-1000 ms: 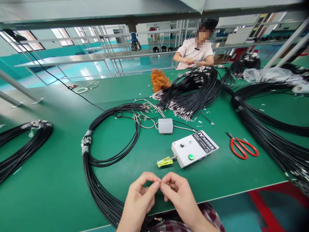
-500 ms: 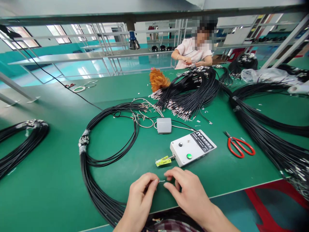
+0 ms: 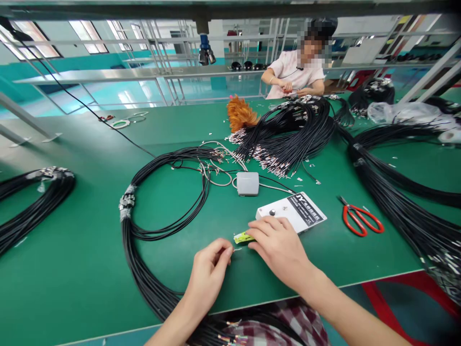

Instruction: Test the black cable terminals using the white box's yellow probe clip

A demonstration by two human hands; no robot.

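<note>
Wire end (image 3: pixel 238 249), one, pinched in left hand (image 3: pixel 209 271); yellow clip (image 3: pixel 242 238), one, at one o'clock from its tip, apparently gripped by right hand (image 3: pixel 279 247); step seemingly presenting wire to clip, next move calling for steady alignment.

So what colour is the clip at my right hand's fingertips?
The clip is bright yellow-green, seen best in the head view.
</note>
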